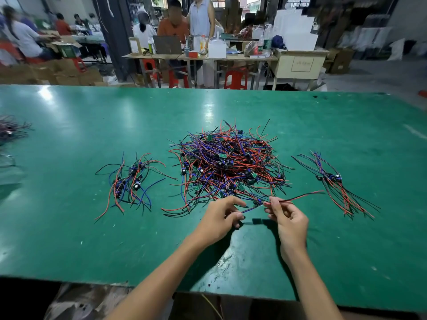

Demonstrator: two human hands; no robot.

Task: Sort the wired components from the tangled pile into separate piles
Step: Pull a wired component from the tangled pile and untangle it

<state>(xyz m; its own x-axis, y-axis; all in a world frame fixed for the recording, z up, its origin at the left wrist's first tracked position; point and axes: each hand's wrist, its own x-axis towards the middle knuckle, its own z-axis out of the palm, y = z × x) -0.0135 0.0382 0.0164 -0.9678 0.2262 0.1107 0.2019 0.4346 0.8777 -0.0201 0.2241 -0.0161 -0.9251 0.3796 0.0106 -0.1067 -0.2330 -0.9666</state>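
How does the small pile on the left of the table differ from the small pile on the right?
The left pile is a loose clump with wires curling out every way; the right pile lies in a narrow bundle, its wires running roughly parallel. The left pile looks fuller, with several dark components; the right pile looks thinner. Both hold red, black and blue wires and sit apart from the central tangled pile on the green table.

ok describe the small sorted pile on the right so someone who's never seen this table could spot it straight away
On the green table, find the big tangled pile in the middle, then look to its right. The right-hand pile is a thin bundle lying apart from it, beyond the right hand. Unlike the looser left pile, its red and black wires lie nearly parallel, fanning toward the near edge.
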